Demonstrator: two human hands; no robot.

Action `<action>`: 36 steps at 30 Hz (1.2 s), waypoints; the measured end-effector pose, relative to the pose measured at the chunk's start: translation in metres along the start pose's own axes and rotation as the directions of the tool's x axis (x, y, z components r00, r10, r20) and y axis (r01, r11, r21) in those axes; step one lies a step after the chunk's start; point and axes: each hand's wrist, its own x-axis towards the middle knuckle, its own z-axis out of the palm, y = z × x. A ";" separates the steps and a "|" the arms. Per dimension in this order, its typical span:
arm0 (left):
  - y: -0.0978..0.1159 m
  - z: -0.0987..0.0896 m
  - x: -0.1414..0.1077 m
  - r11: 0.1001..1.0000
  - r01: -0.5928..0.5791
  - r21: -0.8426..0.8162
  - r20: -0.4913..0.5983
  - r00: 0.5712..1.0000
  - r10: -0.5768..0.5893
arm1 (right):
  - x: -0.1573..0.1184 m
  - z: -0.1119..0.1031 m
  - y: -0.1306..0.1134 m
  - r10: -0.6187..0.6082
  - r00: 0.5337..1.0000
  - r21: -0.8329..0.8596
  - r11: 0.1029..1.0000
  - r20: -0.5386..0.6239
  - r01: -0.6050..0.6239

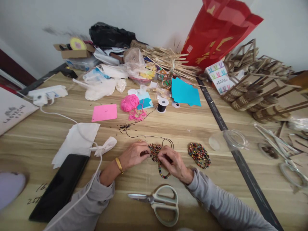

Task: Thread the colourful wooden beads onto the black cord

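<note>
Pinched fingers of my left hand are at the left side of a pile of loose multicoloured beads; what they hold is too small to make out. On the pile's right side, my right hand has thumb and forefinger closed on a thin cord. A short strand of beads hangs in a curve below those fingers. Black cord loops across the table behind my hands, running towards a spool. Scissors with pale handles lie in front of me, between my forearms.
Coiled bead strands lie right of my right hand. A black phone and a white cable are by my left arm. Pink yarn, a pink card and blue sheets lie further back. A red bag stands behind.
</note>
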 end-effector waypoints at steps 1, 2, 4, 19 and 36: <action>0.000 0.000 0.000 0.999 0.018 -0.049 -0.026 0.999 -0.020 | 0.000 0.000 0.000 0.003 1.000 0.000 1.000 0.003 -0.003; 0.001 0.000 0.001 0.994 0.039 -0.105 -0.050 0.998 -0.044 | 0.001 0.000 -0.001 0.007 1.000 0.000 1.000 0.006 -0.007; 0.002 0.001 0.002 0.969 0.091 -0.228 -0.073 0.991 -0.110 | 0.001 0.001 -0.001 0.014 1.000 -0.003 1.000 0.008 -0.014; 0.003 0.004 0.003 0.681 0.286 -0.674 0.088 0.947 -0.309 | 0.009 0.008 -0.008 0.023 0.998 0.020 1.000 -0.053 -0.022; 0.003 0.004 0.004 0.685 0.285 -0.671 0.144 0.956 -0.257 | 0.006 0.006 -0.002 -0.027 1.000 -0.039 0.999 -0.007 0.027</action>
